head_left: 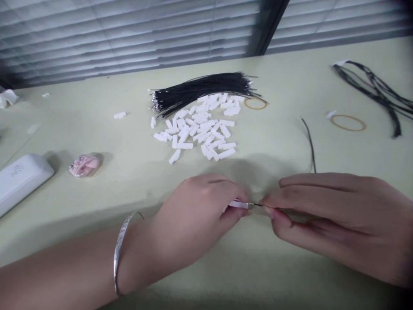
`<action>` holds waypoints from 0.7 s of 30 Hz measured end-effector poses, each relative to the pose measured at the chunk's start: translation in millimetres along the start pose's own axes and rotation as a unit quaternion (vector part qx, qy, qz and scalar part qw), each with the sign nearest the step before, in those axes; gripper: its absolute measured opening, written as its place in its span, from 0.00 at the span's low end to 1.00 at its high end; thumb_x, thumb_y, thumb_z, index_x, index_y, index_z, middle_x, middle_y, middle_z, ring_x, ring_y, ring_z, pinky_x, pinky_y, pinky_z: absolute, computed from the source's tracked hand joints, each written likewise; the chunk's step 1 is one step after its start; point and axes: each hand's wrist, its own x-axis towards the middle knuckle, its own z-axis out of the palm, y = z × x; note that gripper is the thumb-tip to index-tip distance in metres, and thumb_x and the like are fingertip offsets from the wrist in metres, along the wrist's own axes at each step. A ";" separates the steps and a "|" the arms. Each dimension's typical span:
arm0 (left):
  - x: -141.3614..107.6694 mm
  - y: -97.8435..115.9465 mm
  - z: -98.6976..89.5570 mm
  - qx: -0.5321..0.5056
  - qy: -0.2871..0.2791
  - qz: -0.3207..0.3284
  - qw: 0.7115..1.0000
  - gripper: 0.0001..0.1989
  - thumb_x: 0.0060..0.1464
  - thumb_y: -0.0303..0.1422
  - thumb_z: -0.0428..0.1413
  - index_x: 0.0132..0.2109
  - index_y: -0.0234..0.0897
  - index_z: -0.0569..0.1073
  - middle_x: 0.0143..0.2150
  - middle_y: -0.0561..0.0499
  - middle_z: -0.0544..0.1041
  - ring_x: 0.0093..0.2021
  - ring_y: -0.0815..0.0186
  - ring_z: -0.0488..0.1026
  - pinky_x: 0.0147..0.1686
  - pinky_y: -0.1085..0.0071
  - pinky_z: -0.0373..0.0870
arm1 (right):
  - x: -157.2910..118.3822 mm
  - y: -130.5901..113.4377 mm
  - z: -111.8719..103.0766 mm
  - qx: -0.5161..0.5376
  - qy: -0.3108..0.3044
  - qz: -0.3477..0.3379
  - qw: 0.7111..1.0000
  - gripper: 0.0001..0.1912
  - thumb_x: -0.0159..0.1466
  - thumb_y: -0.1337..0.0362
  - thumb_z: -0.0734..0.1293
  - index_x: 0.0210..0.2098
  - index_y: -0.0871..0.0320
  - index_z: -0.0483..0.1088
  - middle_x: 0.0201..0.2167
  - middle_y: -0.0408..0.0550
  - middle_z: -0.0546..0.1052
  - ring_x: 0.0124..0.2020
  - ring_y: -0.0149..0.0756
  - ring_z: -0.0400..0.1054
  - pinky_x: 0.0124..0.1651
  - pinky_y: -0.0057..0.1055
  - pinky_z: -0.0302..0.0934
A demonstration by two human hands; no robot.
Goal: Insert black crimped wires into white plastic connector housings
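Note:
My left hand (201, 215), with a silver bangle on its wrist, pinches a small white connector piece (238, 204) between thumb and fingers. Facing it, my right hand (325, 215) holds a thin black wire (257, 205) in its fingertips, the wire's end at the connector's right end. Whether the wire end sits inside the connector is too small to tell. Beyond my hands lies a pile of white connectors (200, 127), and behind that a bundle of black wires (200, 90).
A yellow-green table (129, 142) holds a pink object (84, 165) and a white case (24, 181) at left. To the right lie two rubber bands (348, 129) (256, 108), a loose black wire (310, 142) and looped black cables (371, 86). Blinds (129, 34) stand behind.

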 end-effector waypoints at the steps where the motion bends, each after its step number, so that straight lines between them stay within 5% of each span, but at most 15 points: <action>1: 0.4 -0.3 0.3 -0.006 0.000 0.000 1.000 0.05 0.53 0.18 0.61 0.33 0.29 0.77 0.31 0.53 0.77 0.32 0.71 0.74 0.33 0.78 0.67 | -0.3 -0.2 -0.4 0.005 0.002 -0.008 1.000 0.12 0.67 0.66 0.61 0.26 0.55 0.62 0.21 0.40 0.67 0.19 0.26 0.57 0.23 0.26 0.52; 21: -0.5 -2.6 0.4 0.025 -0.042 0.001 0.999 0.04 0.52 0.19 0.62 0.33 0.31 0.78 0.31 0.53 0.75 0.32 0.68 0.73 0.32 0.73 0.68 | 0.0 -2.4 1.1 0.014 -0.030 0.009 0.999 0.09 0.62 0.70 0.60 0.26 0.55 0.64 0.17 0.37 0.59 0.17 0.24 0.51 0.22 0.25 0.49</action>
